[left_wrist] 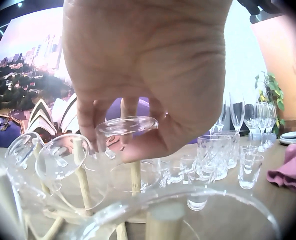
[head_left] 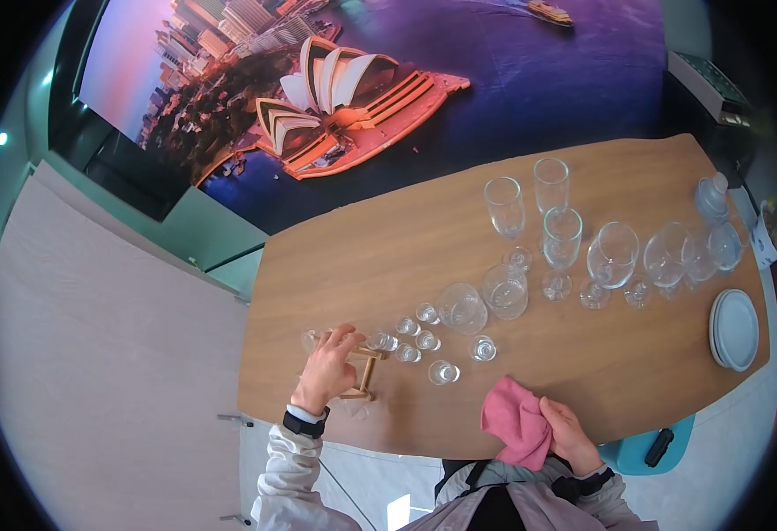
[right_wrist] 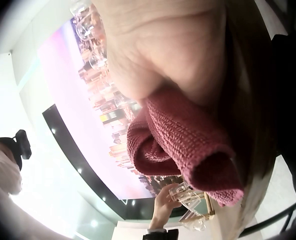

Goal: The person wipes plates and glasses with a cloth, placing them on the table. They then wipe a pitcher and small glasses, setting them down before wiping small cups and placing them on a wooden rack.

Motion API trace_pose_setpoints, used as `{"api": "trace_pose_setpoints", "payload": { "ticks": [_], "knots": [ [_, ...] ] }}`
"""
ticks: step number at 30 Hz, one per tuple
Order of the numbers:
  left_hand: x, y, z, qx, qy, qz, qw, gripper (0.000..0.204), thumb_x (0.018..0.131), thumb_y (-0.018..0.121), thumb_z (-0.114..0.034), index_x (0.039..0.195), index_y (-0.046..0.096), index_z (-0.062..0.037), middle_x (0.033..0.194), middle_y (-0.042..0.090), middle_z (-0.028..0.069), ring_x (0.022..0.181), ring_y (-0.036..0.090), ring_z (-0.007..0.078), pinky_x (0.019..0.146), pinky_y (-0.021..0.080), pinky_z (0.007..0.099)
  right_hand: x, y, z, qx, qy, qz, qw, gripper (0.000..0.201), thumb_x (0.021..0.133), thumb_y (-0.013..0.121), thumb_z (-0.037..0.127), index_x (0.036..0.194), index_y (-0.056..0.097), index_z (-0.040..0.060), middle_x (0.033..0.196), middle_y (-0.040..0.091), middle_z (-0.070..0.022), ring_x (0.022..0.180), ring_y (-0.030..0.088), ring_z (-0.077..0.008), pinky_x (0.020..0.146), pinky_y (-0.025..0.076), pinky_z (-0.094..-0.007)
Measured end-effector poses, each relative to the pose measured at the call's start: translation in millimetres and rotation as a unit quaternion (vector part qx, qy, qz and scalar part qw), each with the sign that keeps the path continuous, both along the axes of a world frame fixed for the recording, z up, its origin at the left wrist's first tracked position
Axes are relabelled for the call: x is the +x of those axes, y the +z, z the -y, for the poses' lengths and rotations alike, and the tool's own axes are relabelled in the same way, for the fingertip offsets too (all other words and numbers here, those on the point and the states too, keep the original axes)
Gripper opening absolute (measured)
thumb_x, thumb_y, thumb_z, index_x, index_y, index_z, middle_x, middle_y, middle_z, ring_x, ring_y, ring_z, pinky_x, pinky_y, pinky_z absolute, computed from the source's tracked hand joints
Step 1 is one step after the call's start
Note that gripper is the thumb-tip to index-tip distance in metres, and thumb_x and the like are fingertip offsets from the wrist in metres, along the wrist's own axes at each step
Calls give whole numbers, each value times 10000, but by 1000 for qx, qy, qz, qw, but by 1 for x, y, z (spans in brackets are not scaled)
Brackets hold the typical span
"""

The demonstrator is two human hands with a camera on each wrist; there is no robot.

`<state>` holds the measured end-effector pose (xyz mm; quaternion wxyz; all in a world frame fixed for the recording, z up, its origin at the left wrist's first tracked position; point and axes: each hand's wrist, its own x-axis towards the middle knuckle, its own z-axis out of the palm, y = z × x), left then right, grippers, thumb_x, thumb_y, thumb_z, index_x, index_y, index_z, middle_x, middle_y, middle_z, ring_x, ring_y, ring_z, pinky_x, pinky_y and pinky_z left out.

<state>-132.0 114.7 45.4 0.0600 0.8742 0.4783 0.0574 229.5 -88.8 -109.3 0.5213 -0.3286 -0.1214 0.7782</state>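
Note:
My left hand point(head_left: 328, 365) is over a small wooden rack point(head_left: 367, 376) with upright pegs at the table's left. Its thumb and fingers pinch a clear glass point(left_wrist: 127, 126) over one of the pegs, as the left wrist view shows. Other clear glasses point(left_wrist: 63, 157) hang tilted on pegs beside it. By the table's front edge, my right hand point(head_left: 571, 434) grips a pink cloth point(head_left: 517, 416), which hangs in folds from the fingers. The right wrist view shows the cloth point(right_wrist: 188, 135) bunched below the palm, its far fingers hidden.
Several small shot glasses point(head_left: 408, 353) stand right of the rack, with two wider tumblers point(head_left: 463, 308) behind them. Tall stemmed glasses point(head_left: 562, 239) line the back right. White plates point(head_left: 735, 329) are stacked at the right edge, near a clear bottle point(head_left: 712, 196).

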Motion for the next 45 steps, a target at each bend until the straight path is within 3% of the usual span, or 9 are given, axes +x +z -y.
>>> {"api": "trace_pose_setpoints", "payload": {
  "ticks": [19, 25, 27, 33, 40, 45],
  "knots": [
    [-7, -5, 0, -5, -16, -24, 1000, 531, 751, 707, -76, 1261, 556, -88, 1303, 546, 129, 1180, 544, 348, 1035, 401, 490, -1, -1, 1, 4, -10, 5, 1000, 424, 1069, 433, 311, 1284, 527, -42, 1215, 622, -114, 1084, 629, -176, 928, 538, -332],
    [-3, -8, 1, 8, 2, -53, 999, 542, 763, 739, -131, 1269, 550, -82, 1320, 531, 136, 1189, 520, 393, 1029, 402, 486, -2, -2, 0, 3, -13, 7, 1000, 424, 1068, 435, 315, 1280, 534, -37, 1206, 625, -108, 1076, 632, -173, 924, 539, -329],
    [-1, -11, 0, 7, 18, -47, 999, 540, 800, 736, -229, 1292, 546, -113, 1343, 521, 140, 1293, 444, 386, 1095, 329, 561, -1, -3, 1, 0, -10, 8, 1000, 426, 1067, 437, 318, 1282, 532, -38, 1205, 625, -107, 1075, 633, -173, 923, 539, -330],
    [12, -22, -6, -2, 43, -129, 991, 603, 840, 707, -348, 1341, 519, -71, 1353, 530, 158, 1346, 411, 374, 1114, 260, 628, -2, 1, 0, -1, -17, 1, 1000, 423, 1067, 440, 308, 1289, 524, -42, 1221, 621, -117, 1091, 627, -181, 929, 536, -340],
    [6, -30, -9, -28, 41, -122, 991, 656, 843, 708, -319, 1410, 473, -89, 1307, 592, 160, 1319, 460, 360, 1107, 270, 635, -2, -1, 1, -3, -16, -2, 1000, 418, 1067, 440, 303, 1287, 521, -44, 1223, 621, -117, 1086, 629, -177, 922, 537, -337],
    [11, -25, -5, -52, -17, -95, 994, 654, 825, 720, -186, 1426, 466, -142, 1319, 585, 157, 1342, 446, 353, 1118, 262, 632, -1, 1, 0, 1, -9, 5, 1000, 422, 1069, 433, 311, 1281, 526, -43, 1200, 625, -111, 1059, 636, -170, 899, 545, -324]
  ]
}}
